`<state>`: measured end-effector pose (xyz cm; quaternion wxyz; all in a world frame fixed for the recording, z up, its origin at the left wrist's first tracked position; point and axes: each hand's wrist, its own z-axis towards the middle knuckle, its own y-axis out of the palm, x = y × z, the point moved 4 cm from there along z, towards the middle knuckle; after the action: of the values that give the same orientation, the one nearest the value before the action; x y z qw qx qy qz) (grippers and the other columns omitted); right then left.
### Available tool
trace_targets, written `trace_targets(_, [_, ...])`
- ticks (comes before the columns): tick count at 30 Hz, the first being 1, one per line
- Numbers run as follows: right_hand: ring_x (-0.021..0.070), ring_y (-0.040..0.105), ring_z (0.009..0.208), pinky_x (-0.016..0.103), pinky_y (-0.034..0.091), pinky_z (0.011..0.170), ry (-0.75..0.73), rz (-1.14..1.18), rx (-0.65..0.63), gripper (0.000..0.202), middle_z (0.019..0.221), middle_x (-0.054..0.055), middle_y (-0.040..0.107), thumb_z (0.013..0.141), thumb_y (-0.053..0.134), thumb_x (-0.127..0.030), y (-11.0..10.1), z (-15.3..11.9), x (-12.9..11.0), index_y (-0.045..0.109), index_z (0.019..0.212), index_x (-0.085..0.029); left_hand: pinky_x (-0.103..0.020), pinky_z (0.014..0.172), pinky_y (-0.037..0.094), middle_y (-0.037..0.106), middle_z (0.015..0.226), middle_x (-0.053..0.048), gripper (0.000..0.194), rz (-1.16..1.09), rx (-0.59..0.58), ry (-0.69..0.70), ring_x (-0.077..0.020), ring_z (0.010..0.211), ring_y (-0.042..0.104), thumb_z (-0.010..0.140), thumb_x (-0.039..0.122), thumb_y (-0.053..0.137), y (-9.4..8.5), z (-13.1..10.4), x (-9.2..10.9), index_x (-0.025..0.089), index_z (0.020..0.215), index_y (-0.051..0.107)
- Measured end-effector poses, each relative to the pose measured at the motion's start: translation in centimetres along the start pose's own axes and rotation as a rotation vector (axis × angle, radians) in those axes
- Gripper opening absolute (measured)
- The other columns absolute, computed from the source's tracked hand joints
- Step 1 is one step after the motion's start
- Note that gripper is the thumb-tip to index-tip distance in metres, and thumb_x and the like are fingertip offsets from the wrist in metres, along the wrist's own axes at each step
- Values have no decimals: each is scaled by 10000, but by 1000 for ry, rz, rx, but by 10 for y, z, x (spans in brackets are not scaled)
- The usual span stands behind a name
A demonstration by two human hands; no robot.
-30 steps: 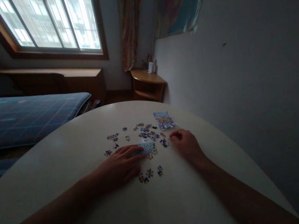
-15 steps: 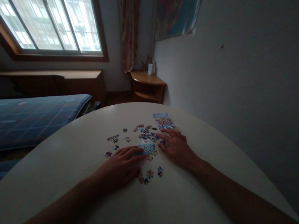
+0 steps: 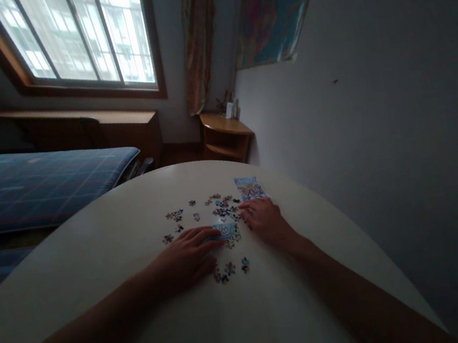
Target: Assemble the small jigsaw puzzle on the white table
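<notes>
My left hand (image 3: 187, 257) lies low over the table with its fingers stretched out. Its fingertips rest on a joined blue section of a jigsaw puzzle (image 3: 227, 230). Just below that section sit yellowish puzzle pieces (image 3: 231, 243). My right hand (image 3: 263, 219) is at the right edge of a cluster of loose puzzle pieces (image 3: 225, 210), its fingers bent and drawn together. Whatever is beneath those fingers is hidden. Beyond the right hand lies a colourful picture sheet (image 3: 250, 188), its near edge partly covered by the hand.
More loose pieces lie left of the cluster (image 3: 174, 215) and nearer to me (image 3: 229, 269). All rest on a round white table (image 3: 133, 219). A bed with a plaid mattress (image 3: 42, 175) stands left, a wall (image 3: 378, 145) right, and a corner shelf (image 3: 224, 124) behind.
My right hand's fingers have drawn closer together and now cover pieces that showed between them before. The left hand stays on the joined section. The view has tilted slightly.
</notes>
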<state>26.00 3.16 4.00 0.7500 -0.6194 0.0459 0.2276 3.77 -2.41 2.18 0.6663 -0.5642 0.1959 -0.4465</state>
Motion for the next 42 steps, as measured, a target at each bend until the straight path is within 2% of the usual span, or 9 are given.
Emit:
trace_targets(5, [260, 593, 1154, 434, 392, 1020, 40, -120, -44, 273, 1150, 71, 730, 938, 544, -344, -1, 52, -8, 751, 1079, -235, -499, 1083, 441, 527, 1440, -87, 394, 2, 3, 15, -285, 1308, 506, 980, 278, 484, 0, 1, 0, 256, 1372, 512])
trace_targets(8, [287, 635, 1094, 431, 424, 977, 71, -118, -63, 336, 1116, 112, 742, 883, 618, -441, 6, 75, -9, 755, 1082, -207, -498, 1083, 442, 533, 1430, -81, 384, 1, 2, 12, -278, 1302, 509, 985, 274, 474, 1, 2, 0, 259, 1367, 515])
trace_targets(11, [297, 666, 1027, 406, 452, 914, 70, -87, -101, 341, 1054, 127, 756, 816, 702, -449, 15, 84, -10, 776, 1019, -185, -488, 1100, 425, 529, 1431, -76, 384, -9, 10, 18, -265, 1312, 497, 991, 272, 467, 2, 2, 0, 260, 1372, 512])
trace_targets(17, [207, 705, 835, 297, 490, 765, 87, 74, -136, 199, 928, 102, 778, 810, 719, -282, 21, 82, -9, 778, 945, -149, -493, 1103, 422, 518, 1443, -76, 389, 4, -3, 9, -269, 1325, 487, 995, 279, 466, 4, 2, -2, 265, 1382, 503])
trace_targets(23, [177, 719, 858, 269, 523, 788, 61, 307, -141, 192, 954, 77, 785, 858, 673, -250, 6, 62, -8, 760, 991, -141, -495, 1090, 436, 530, 1437, -75, 374, 4, 4, 2, -277, 1310, 502, 991, 273, 472, 3, 3, -2, 265, 1362, 522])
trace_targets(29, [188, 710, 795, 305, 530, 752, 42, 587, -274, 227, 890, 63, 784, 837, 689, -357, -7, 3, -4, 767, 940, -170, -501, 1096, 425, 523, 1441, -74, 380, 11, -21, -17, -275, 1316, 493, 987, 265, 474, 2, 3, -3, 264, 1364, 523])
trace_targets(34, [155, 649, 708, 272, 463, 676, 0, 416, -299, 148, 801, 30, 748, 835, 690, -322, -9, -34, 1, 780, 863, -208, -512, 1087, 430, 509, 1457, -70, 393, 31, -41, -17, -282, 1319, 492, 983, 256, 478, 2, 1, -4, 272, 1374, 515])
trace_targets(38, [148, 613, 719, 267, 443, 669, -41, 390, -216, 154, 869, 47, 729, 850, 677, -320, -9, -42, 0, 785, 850, -210, -503, 1077, 441, 511, 1453, -78, 379, 39, -24, -5, -278, 1311, 498, 994, 266, 458, 0, 0, -3, 261, 1368, 517])
trace_targets(42, [147, 610, 674, 263, 428, 631, 16, 450, -214, 193, 799, 31, 748, 875, 641, -337, -7, -45, 1, 780, 860, -204, -497, 1073, 442, 516, 1447, -78, 391, 41, -21, 4, -273, 1312, 496, 995, 266, 454, 0, -1, -3, 266, 1383, 502])
